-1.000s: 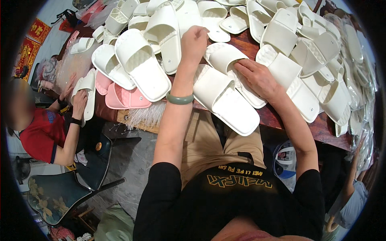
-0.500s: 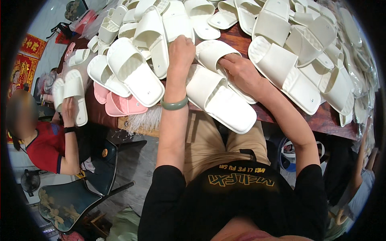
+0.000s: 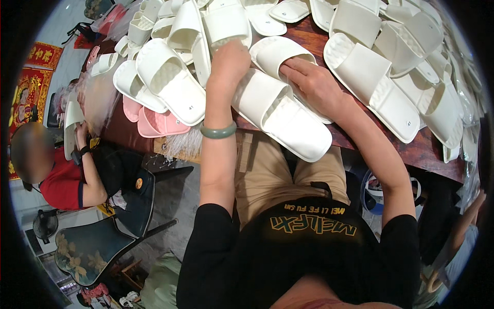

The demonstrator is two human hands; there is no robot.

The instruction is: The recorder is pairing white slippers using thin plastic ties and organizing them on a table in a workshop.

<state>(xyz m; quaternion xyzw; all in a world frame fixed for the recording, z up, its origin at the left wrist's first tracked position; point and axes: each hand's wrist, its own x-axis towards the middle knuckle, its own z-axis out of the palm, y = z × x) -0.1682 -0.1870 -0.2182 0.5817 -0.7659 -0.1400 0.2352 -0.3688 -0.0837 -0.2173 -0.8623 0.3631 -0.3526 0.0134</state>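
moved: both hands slid nearer the table edge with the slipper
left hand (image 3: 229, 64): clasps the white slipper (image 3: 280, 113) at its strap end
right hand (image 3: 314, 85): pressed on the slipper, grasp unclear
table (image 3: 411, 152): white slippers piled beyond the grip
pink slippers (image 3: 154, 121): left of the grip
red sign (image 3: 28, 85): far left wall

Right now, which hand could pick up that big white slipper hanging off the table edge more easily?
Probably the right hand. It already rests on the white slipper lying across the table edge. The left hand sits higher up, against another slipper in the pile.
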